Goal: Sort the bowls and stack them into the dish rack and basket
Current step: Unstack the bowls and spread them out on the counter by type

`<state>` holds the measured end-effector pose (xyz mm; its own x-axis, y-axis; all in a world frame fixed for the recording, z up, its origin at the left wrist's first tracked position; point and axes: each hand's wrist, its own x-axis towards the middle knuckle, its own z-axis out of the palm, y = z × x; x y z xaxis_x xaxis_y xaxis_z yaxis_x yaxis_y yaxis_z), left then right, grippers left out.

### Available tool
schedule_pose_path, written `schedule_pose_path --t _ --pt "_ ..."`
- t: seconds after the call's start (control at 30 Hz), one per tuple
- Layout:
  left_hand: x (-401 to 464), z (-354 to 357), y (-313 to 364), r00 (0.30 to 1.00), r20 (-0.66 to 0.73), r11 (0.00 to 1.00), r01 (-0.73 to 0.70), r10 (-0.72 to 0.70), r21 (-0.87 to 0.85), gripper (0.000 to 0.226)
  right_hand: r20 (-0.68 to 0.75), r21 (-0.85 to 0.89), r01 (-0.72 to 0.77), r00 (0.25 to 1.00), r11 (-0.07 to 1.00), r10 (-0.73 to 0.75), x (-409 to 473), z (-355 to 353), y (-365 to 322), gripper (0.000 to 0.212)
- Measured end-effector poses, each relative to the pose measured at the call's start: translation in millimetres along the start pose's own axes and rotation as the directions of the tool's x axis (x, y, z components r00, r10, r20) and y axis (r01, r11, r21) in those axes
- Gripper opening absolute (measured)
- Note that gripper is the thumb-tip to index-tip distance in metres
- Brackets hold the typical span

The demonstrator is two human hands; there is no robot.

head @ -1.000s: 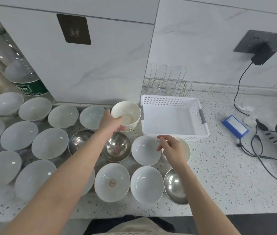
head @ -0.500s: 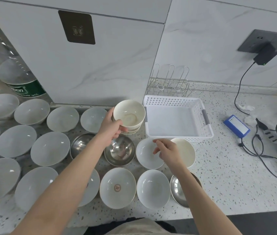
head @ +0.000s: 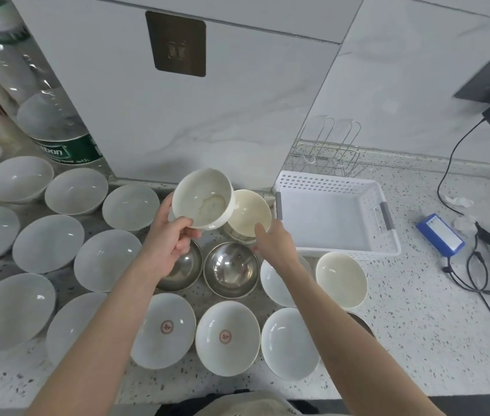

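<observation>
Left hand: the left hand [head: 168,239] is raised over the counter, thumb hooked over the near rim of a white bowl [head: 201,202] and fingers curled under its base, so the bowl is lifted and tipped toward the camera.
Right hand: the right hand [head: 273,242] reaches forward, fingers stretched out and close together, tips on the near rim of the cream bowl [head: 248,212]; whether they pinch that rim, I cannot tell.
Cream bowl: it sits upright on something shiny beneath it, just behind the steel bowl [head: 231,269] and just left of the basket [head: 337,218]. The lifted white bowl overlaps its left edge.
Basket: white, perforated walls, grey handles, lying flat on the speckled counter [head: 418,310] with its near wall just beside another cream bowl [head: 341,279].
Dish rack: the wire rack [head: 326,157] stands against the wall, directly behind the basket.
Crowded side: white bowls cover the counter from the left edge to the middle, rims nearly touching; both forearms cross over the front rows.
Open room: bare counter lies right of the basket's front, up to the blue box [head: 440,234] and the black cables [head: 475,274].
</observation>
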<state>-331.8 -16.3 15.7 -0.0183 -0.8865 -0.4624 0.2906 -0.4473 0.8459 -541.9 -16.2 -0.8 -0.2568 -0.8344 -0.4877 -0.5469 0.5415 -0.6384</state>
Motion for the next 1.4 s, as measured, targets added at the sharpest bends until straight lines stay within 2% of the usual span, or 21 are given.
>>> schedule_pose_path --t 0.17,0.43,0.73,0.9,1.03,1.17,1.4 --pt "-5 -16 -8 0.998 -0.054 0.998 0.017 -0.021 -0.068 0.063 -0.009 0.088 -0.071 0.997 0.994 0.072 5 15 -13 0.049" --pt "-10 -28 -20 0.997 -0.064 0.992 0.043 -0.051 -0.123 0.063 -0.018 0.248 -0.165 0.984 0.955 0.175 10 19 -15 0.052" --pt "-19 -27 -18 0.997 -0.045 0.991 0.054 -0.06 -0.123 0.061 -0.052 0.355 -0.083 0.993 0.931 0.109 -15 -2 -8 0.057" --pt "-34 -14 -20 0.999 -0.016 0.991 0.044 -0.046 -0.123 0.058 -0.123 0.491 -0.076 0.98 0.868 0.155 -35 -30 20 0.053" --pt "-46 4 -27 0.998 -0.004 0.991 0.064 -0.065 -0.12 0.056 -0.181 0.586 -0.042 0.967 0.809 0.181 -47 -57 40 0.055" --pt "-59 28 -37 0.998 0.01 0.992 0.067 -0.066 -0.106 0.062 -0.261 0.567 0.043 0.957 0.823 0.13 -58 -92 64 0.055" --pt "-85 95 -66 0.999 0.008 0.989 0.049 -0.048 -0.143 0.06 -0.344 0.622 0.073 0.92 0.78 0.189 -62 -157 129 0.064"
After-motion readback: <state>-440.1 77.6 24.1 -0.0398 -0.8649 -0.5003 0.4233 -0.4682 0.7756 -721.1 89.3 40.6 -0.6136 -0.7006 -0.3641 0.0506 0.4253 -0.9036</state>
